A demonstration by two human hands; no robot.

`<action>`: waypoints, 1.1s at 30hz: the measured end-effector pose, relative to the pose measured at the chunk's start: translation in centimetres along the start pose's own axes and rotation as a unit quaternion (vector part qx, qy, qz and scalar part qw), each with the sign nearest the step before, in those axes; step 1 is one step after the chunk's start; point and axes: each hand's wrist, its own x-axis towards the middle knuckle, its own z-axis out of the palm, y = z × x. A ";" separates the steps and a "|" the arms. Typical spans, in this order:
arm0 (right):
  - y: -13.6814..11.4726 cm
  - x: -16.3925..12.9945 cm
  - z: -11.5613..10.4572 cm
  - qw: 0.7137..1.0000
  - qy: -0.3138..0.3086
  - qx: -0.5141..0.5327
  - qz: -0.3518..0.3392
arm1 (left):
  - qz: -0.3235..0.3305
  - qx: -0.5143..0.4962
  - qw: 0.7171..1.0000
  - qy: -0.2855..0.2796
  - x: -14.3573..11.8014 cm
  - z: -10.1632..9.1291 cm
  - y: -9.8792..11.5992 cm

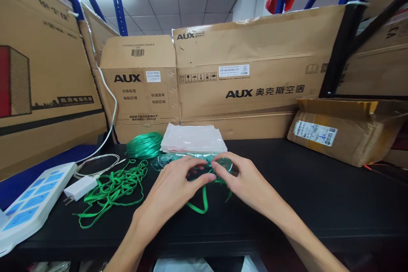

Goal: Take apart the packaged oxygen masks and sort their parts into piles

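Observation:
A clear, green-tinted plastic thing (165,160), looking like a bottle on its side, lies on the black table; the hands cover its near part. My left hand (177,178) is curled in front of it, thumb stretched towards the right hand. A flat green cord (204,204) hangs in a loop beneath the left thumb. From the right, my right hand (240,174) reaches in with bent fingers close to the left fingertips. More green cord shows under it. Both hands appear closed on the cord, though the fingertips partly hide the grip.
A tangled green cord (119,187) lies at left, near a white charger (80,188) and a power strip (40,197). Behind are a coil of green tubing (144,145) and a stack of white sheets (193,138). Cardboard boxes (255,72) wall the back; a taped carton (344,131) stands right.

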 end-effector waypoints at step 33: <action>0.5 0.1 0.6 0.999 -0.007 -0.016 0.032 | 0.109 -0.003 0.992 -0.069 0.1 1.5 0.5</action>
